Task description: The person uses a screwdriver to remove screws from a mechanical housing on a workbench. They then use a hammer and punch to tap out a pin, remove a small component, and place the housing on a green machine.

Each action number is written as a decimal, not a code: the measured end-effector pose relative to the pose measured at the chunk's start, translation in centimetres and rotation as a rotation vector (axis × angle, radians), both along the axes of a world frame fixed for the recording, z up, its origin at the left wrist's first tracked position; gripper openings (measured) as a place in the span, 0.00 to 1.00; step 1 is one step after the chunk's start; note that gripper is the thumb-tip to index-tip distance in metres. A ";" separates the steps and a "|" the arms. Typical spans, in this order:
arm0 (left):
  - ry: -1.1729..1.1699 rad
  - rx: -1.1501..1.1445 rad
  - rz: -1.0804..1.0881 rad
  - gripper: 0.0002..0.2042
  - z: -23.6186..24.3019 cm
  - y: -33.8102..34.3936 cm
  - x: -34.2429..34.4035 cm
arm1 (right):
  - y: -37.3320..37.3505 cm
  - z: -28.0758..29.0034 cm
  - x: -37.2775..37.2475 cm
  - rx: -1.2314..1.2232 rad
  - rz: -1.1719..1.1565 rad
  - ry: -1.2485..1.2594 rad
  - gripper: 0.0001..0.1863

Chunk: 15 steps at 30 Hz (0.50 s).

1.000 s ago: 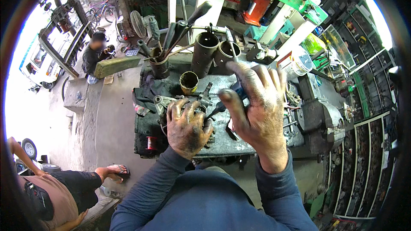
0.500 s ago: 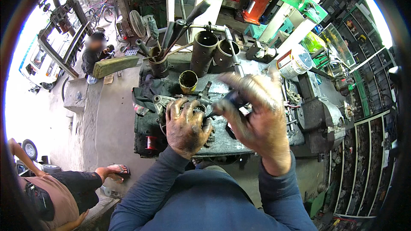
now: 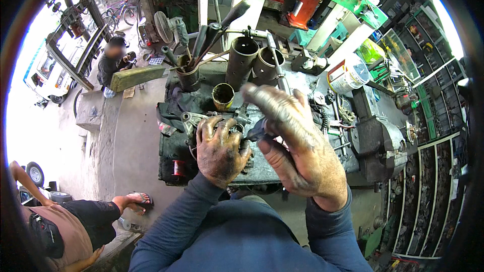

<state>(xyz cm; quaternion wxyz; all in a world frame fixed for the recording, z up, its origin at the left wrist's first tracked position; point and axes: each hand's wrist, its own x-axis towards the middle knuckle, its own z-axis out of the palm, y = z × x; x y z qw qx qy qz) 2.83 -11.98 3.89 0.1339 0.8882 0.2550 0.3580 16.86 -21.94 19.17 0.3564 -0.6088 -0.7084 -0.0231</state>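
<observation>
Metal part (image 3: 243, 116), mid-frame on worktop (image 3: 266, 170). Left hand (image 3: 221, 152) atop, fingers bent, slightly spread, likely for steadying; grip hidden. Dark tool (image 3: 258, 130) alongside, at right hand (image 3: 303, 147): fingers blurred, cannot tell if pinching.

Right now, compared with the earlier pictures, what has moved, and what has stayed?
The right hand has shifted slightly lower in view, its fingers leaning further left; whether it grips the dark tool is unclear. The left hand stayed over the metal parts, and the open can stayed put.
</observation>
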 end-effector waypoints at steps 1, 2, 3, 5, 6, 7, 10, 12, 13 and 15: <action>-0.010 -0.018 0.002 0.14 0.0 0.0 0.0 | 0.1 0.1 0.1 -0.075 -0.038 -0.027 0.28; -0.020 -0.027 0.010 0.14 0.0 -0.1 0.0 | 0.1 0.1 0.0 -0.041 -0.091 -0.095 0.28; 0.026 0.020 0.000 0.14 0.0 0.0 0.0 | 0.1 0.2 0.1 -0.100 -0.252 -0.233 0.28; 0.015 0.034 0.003 0.14 0.0 0.0 0.0 | 0.1 0.1 0.2 -0.057 -0.415 -0.328 0.28; 0.026 0.047 0.010 0.14 0.0 0.0 0.0 | 0.1 0.0 0.1 -0.041 -0.318 -0.159 0.29; 0.021 0.036 0.010 0.14 0.0 -0.1 -0.1 | 0.1 0.0 0.3 -0.034 -0.155 -0.013 0.30; 0.043 0.002 0.002 0.14 -0.1 0.1 0.0 | 0.3 -0.1 0.3 -0.004 0.058 0.108 0.26; 0.039 -0.004 -0.008 0.14 -0.1 0.1 -0.1 | 0.3 0.1 0.4 -0.034 -0.354 -0.207 0.23; 0.037 -0.001 -0.009 0.14 -0.1 0.1 -0.1 | 0.4 0.1 0.4 0.084 -0.495 -0.358 0.23; 0.035 0.034 -0.006 0.15 -0.1 0.0 -0.1 | 0.3 0.4 0.4 0.049 -0.374 -0.111 0.28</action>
